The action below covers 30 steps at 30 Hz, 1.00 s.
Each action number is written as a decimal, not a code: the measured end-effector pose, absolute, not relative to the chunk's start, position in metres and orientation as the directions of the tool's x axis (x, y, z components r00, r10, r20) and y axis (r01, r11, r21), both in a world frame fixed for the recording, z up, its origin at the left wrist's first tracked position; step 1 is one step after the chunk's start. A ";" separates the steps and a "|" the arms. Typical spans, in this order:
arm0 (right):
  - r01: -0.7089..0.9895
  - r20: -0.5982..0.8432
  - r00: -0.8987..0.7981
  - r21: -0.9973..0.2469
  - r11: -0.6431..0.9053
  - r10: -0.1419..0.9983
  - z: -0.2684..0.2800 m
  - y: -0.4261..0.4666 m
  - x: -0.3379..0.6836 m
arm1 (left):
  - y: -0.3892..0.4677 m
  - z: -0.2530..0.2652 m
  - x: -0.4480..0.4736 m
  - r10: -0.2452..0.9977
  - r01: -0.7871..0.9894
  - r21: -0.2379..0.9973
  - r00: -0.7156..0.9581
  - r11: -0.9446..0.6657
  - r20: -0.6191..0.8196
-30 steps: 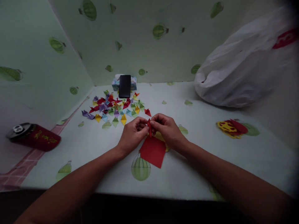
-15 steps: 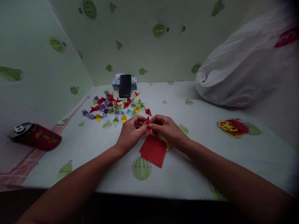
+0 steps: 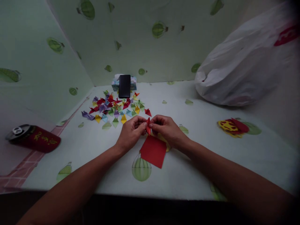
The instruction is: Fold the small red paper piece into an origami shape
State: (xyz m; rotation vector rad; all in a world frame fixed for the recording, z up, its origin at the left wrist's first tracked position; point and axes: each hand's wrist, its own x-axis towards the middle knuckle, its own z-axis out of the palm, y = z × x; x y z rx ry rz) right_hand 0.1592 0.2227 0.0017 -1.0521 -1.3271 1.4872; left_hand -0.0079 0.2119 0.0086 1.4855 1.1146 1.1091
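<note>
A small piece of folded red paper (image 3: 148,126) stands upright between my two hands. My left hand (image 3: 133,131) pinches it from the left, thumb and forefinger closed on its side. From the right, my right hand (image 3: 164,128) is pinched against the same paper. Just below lies a flat red paper square (image 3: 153,151) on the table, partly over something yellow (image 3: 168,147) that my right hand mostly hides. Beyond my left hand several folded paper cranes (image 3: 115,113) in many colours lie in a loose heap.
A black phone (image 3: 124,86) leans against a tissue box (image 3: 115,85) at the back. A red drink can (image 3: 35,137) stands at the left. On the right are a white plastic bag (image 3: 232,72) and a red and yellow cut-out item (image 3: 231,126). The patterned cloth (image 3: 103,178) covers the table.
The view has shifted slightly. Both hands stay pinched on the folded red paper, with only a slight movement of the left fingers and thumb.
</note>
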 end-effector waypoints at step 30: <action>0.018 0.097 -0.201 -0.995 0.102 0.975 -0.001 0.221 0.156 | 0.214 0.000 -0.007 0.977 0.255 0.944 0.093 -0.208 0.190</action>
